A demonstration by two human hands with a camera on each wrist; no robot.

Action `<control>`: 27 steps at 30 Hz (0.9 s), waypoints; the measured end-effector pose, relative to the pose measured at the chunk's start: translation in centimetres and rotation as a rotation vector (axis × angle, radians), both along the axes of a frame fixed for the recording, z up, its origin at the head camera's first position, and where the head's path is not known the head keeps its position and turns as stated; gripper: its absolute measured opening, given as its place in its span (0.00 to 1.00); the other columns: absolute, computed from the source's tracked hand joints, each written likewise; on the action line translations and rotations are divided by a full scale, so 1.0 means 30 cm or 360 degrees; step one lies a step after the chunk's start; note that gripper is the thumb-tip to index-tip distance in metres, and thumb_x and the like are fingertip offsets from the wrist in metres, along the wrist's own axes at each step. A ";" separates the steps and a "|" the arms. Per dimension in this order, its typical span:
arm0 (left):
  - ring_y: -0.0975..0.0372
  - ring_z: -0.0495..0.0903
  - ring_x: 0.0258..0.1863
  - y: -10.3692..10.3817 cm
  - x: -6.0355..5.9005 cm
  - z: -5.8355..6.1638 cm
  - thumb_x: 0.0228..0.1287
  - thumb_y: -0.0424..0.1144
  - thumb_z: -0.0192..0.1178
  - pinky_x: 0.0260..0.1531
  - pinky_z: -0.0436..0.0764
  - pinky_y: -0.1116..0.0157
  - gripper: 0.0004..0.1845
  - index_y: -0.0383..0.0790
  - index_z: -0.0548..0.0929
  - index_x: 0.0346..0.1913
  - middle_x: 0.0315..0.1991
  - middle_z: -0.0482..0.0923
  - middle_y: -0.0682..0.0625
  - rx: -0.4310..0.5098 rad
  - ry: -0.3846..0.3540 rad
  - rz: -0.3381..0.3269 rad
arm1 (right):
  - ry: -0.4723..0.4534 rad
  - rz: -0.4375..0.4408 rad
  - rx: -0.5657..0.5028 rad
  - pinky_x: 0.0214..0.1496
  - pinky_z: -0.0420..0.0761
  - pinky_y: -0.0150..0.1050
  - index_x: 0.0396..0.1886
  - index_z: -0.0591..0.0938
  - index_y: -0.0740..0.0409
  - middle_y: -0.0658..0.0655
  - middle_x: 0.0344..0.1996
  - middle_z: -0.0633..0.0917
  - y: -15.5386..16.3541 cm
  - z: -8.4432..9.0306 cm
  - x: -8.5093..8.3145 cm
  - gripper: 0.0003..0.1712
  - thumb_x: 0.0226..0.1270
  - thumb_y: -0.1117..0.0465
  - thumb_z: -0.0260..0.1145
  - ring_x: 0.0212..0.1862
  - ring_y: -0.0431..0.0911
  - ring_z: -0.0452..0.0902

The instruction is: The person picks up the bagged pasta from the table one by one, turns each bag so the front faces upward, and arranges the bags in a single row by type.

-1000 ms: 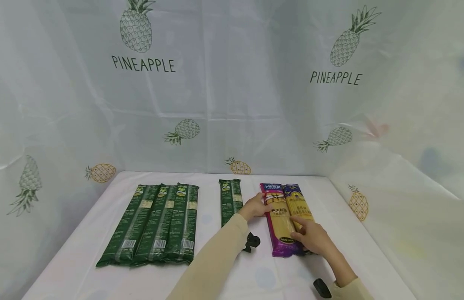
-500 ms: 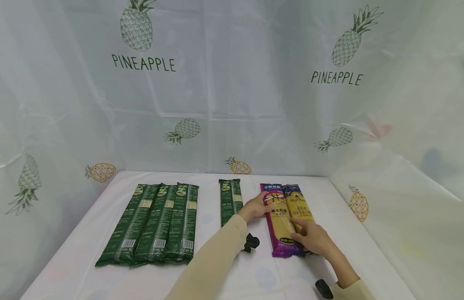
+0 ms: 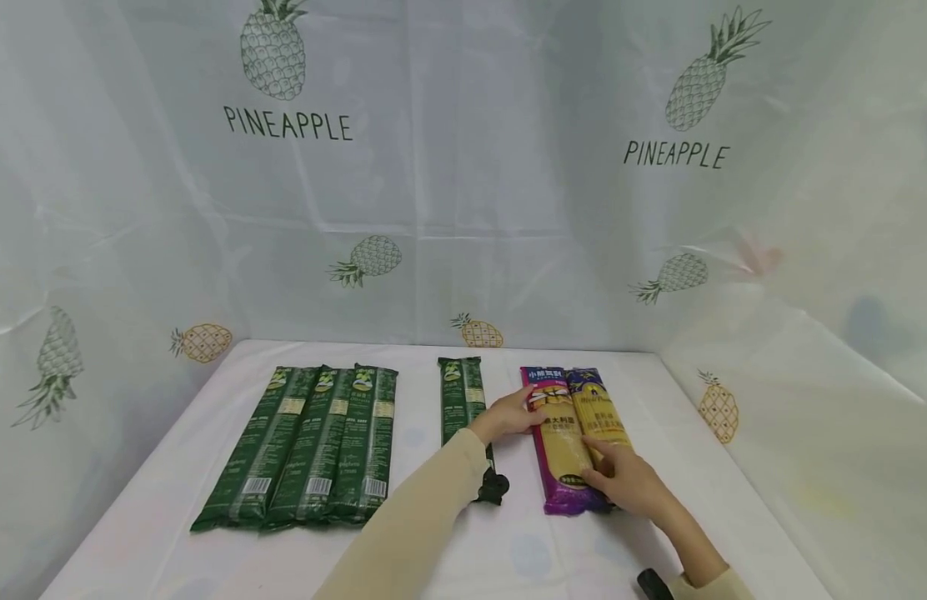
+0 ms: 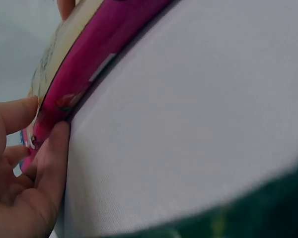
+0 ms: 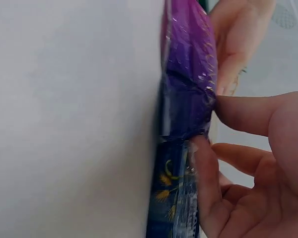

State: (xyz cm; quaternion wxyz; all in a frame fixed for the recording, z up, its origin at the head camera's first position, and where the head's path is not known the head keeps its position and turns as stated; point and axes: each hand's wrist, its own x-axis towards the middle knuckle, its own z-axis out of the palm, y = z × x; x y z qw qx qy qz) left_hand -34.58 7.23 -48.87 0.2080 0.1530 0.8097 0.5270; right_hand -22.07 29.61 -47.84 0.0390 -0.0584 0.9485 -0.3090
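Note:
In the head view, a purple-and-yellow pasta packet (image 3: 563,446) lies on the table at the right. A blue-and-yellow pasta packet (image 3: 598,408) lies against its right side. My left hand (image 3: 506,417) is at the purple packet's left edge, its thumb on top; the left wrist view shows fingers (image 4: 54,148) low along the side. My right hand (image 3: 630,482) is over the near end of both packets. In the right wrist view its thumb (image 5: 248,115) touches the purple end, and a straight finger (image 5: 204,163) lies against the blue packet.
Three green spaghetti packets (image 3: 298,450) lie side by side on the left of the white-covered table (image 3: 531,550). Another green packet (image 3: 462,396) lies mid-table, partly behind my left forearm. A pineapple-print curtain (image 3: 463,183) hangs around the back and sides.
My left forearm has shifted slightly left, and the right wrist slightly right. Both hands stay at the two pasta packets, which look unmoved.

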 end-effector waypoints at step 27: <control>0.45 0.83 0.54 -0.410 -0.031 0.145 0.84 0.40 0.55 0.56 0.84 0.48 0.24 0.48 0.71 0.77 0.59 0.78 0.36 0.0200 0.0115 -0.0029 | 0.0049 0.0296 -0.0360 0.39 0.87 0.37 0.81 0.63 0.64 0.70 0.57 0.80 -0.121 0.129 0.096 0.43 0.74 0.61 0.72 0.46 0.52 0.85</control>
